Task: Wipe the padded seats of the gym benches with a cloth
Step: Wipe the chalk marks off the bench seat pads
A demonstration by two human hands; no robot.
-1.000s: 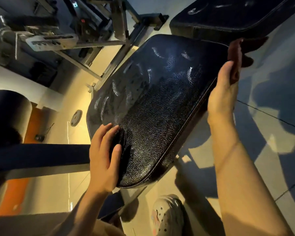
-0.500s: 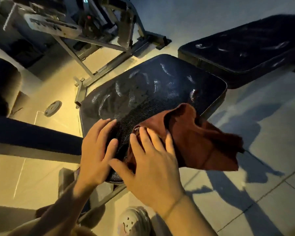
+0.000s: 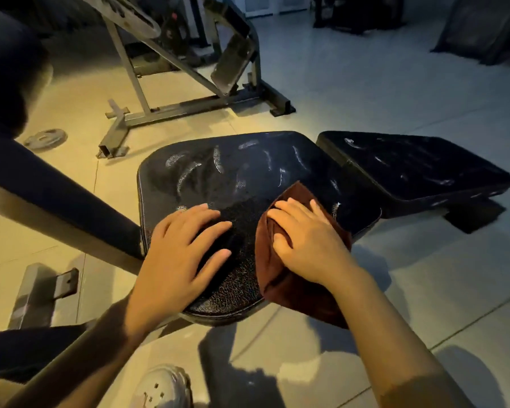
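- Nearest, at 6 o'clock: one pale shoe [image 3: 162, 387] on the tiled floor, so the person's crouched right at the seat.
- Left hand [image 3: 180, 251] lies flat on the near seat pad [image 3: 218, 184], fingers straight, grasping nothing, just steadying it.
- Right hand [image 3: 304, 245] presses the brown cloth [image 3: 289, 290] onto the pad's right side, about 3 o'clock of the left hand; the fingers look slightly bent over the folds but I can't say they're gripping it. Some cloth hangs off the near edge.
- Imo best move: keep the palm flat and sweep toward 12 o'clock in overlapping passes, where the whitish streaks sit.
- Count: two hands, one cloth, two dark pads. The second pad [image 3: 409, 166] at 2 o'clock is streaky too.
- Farther out, one weight plate [image 3: 45, 139] at 10 o'clock, one metal frame [image 3: 189, 107] at 12.
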